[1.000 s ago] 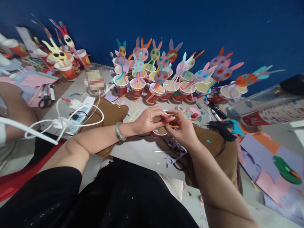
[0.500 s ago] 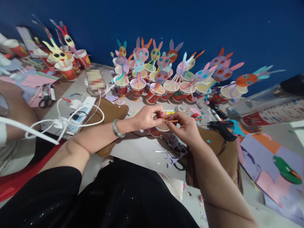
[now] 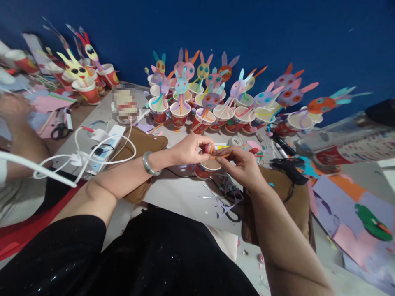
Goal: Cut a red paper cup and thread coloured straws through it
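Observation:
An orange pipe cleaner (image 3: 222,156) stretches between my two hands, with part of it looped around a left fingertip. My left hand (image 3: 193,150), with a bangle at the wrist, is closed in a pinch on one end. The fingers of my right hand (image 3: 239,164) pinch the other part. Just below them stands a red paper cup (image 3: 203,171), partly covered by the hands. Behind are several red paper cups (image 3: 203,122) with coloured paper rabbit heads (image 3: 211,100) on bent stems.
A white power strip (image 3: 108,150) with tangled cables lies at left by a brown cushion (image 3: 148,144). To the right are a black glue gun (image 3: 290,166), a large clear bottle (image 3: 348,144) and paper sheets (image 3: 330,197). Scissors (image 3: 233,213) lie in front. Another person's arm (image 3: 23,131) is at far left.
The orange pipe cleaner now wraps more around the left fingertip. My hands have barely shifted, and more of the cup beneath shows. The other person's hand has come into view at far left.

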A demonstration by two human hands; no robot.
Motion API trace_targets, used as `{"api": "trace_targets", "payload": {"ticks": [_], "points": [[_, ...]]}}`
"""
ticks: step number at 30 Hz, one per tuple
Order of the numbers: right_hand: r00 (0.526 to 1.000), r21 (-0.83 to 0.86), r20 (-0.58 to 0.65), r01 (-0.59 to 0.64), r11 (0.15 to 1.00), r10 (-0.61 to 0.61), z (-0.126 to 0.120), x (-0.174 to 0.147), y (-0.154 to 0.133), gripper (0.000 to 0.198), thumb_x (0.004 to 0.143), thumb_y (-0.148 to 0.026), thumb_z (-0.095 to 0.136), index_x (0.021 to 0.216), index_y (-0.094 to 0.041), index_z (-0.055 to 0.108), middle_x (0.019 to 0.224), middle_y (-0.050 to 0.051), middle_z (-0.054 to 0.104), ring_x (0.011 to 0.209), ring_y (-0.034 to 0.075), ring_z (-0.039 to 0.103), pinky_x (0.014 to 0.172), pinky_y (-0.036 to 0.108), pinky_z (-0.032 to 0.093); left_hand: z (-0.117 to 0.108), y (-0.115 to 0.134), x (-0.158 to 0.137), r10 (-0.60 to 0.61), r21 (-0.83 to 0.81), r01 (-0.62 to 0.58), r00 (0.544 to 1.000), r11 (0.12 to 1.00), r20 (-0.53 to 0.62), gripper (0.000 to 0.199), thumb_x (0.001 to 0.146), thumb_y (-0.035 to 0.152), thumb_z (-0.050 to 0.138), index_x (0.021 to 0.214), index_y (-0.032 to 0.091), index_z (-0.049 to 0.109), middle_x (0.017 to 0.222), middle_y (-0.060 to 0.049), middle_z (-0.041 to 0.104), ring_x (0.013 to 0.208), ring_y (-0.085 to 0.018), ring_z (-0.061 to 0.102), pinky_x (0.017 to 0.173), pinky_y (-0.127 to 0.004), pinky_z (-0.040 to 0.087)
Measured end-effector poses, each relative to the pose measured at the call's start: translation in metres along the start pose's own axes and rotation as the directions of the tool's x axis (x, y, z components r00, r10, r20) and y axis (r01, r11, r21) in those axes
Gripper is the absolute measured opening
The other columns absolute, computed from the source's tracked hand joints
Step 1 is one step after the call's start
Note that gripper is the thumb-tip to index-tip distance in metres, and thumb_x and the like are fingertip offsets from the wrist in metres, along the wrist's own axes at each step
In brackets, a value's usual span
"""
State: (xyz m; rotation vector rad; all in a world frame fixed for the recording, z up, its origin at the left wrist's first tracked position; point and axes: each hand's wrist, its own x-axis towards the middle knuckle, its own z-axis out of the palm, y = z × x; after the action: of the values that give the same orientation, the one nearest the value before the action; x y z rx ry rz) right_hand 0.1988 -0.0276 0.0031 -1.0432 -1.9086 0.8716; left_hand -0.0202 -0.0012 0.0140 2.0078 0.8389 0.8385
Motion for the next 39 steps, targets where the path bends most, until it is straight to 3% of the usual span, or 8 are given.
{"api": "trace_targets", "payload": {"ticks": [7,12,18,22,25,33,39], "points": [[0.998,-0.053,0.064,0.031,0.998,-0.028,0.001,-0.004,-0.003,0.022,0.089,-0.042,0.073,0.097,-0.022,0.068,0.087,0.005,0.073,0.074,0.018,0.069,0.066,0.030,0.056,-0.002,0.008,-0.003,-0.057,0.080,0.051,0.995,0.995,0.080,0.014,0.076,0.023,0.075,0.075,0.016,0.063,0.074,0.000,0.070,0.067,-0.011,0.059,0.063,-0.023,0.039],[0.995,-0.032,0.090,0.054,0.998,-0.051,0.000,-0.005,-0.001,0.022,0.087,-0.033,0.073,0.105,-0.024,0.064,0.091,0.004,0.070,0.078,0.018,0.067,0.073,0.032,0.056,0.003,0.007,-0.003,-0.077,0.122,0.072,0.996,0.990,0.038,0.012,0.075,0.019,0.075,0.080,0.017,0.063,0.076,0.002,0.069,0.068,-0.011,0.060,0.064,-0.024,0.041],[0.990,0.043,0.125,0.063,0.997,-0.068,-0.003,-0.002,0.006,0.038,0.083,-0.041,0.078,0.112,-0.025,0.061,0.117,0.008,0.066,0.086,0.019,0.067,0.072,0.033,0.057,0.008,0.003,-0.004,-0.007,0.104,0.003,0.999,0.995,0.040,0.013,0.079,0.015,0.069,0.090,0.017,0.076,0.085,-0.003,0.076,0.078,-0.015,0.067,0.075,-0.028,0.047],[0.987,0.046,0.160,-0.015,0.999,0.007,-0.004,-0.002,0.010,0.053,0.074,-0.051,0.086,0.114,-0.025,0.061,0.099,0.005,0.068,0.071,0.016,0.062,0.061,0.030,0.053,0.009,0.001,-0.003,0.110,0.216,-0.115,0.993,0.970,0.036,0.015,0.078,0.015,0.069,0.087,0.021,0.079,0.081,-0.002,0.076,0.083,-0.017,0.067,0.085,-0.033,0.046],[0.981,0.067,0.184,-0.074,0.995,0.060,-0.004,-0.002,0.012,0.064,0.065,-0.055,0.092,0.113,-0.024,0.063,0.083,0.001,0.066,0.066,0.016,0.061,0.058,0.029,0.052,0.009,0.001,-0.004,0.133,0.331,-0.142,0.990,0.933,0.050,0.013,0.079,0.016,0.067,0.083,0.021,0.078,0.078,-0.003,0.074,0.089,-0.020,0.065,0.093,-0.038,0.042],[0.972,0.133,0.209,-0.136,0.982,0.106,-0.002,-0.003,0.015,0.067,0.062,-0.056,0.093,0.112,-0.025,0.062,0.094,0.003,0.069,0.071,0.018,0.067,0.063,0.031,0.057,0.008,0.001,-0.006,0.127,0.441,-0.172,0.983,0.881,0.129,0.007,0.078,0.021,0.064,0.075,0.020,0.071,0.077,-0.003,0.068,0.091,-0.021,0.058,0.100,-0.042,0.034],[0.972,0.104,0.214,-0.126,0.987,0.101,-0.003,-0.003,0.015,0.066,0.062,-0.057,0.093,0.111,-0.024,0.063,0.087,0.003,0.069,0.070,0.019,0.068,0.062,0.032,0.057,0.009,-0.001,-0.007,0.134,0.444,-0.171,0.984,0.879,0.115,0.013,0.083,0.027,0.062,0.077,0.019,0.069,0.076,-0.003,0.065,0.088,-0.020,0.056,0.100,-0.041,0.033]]}}
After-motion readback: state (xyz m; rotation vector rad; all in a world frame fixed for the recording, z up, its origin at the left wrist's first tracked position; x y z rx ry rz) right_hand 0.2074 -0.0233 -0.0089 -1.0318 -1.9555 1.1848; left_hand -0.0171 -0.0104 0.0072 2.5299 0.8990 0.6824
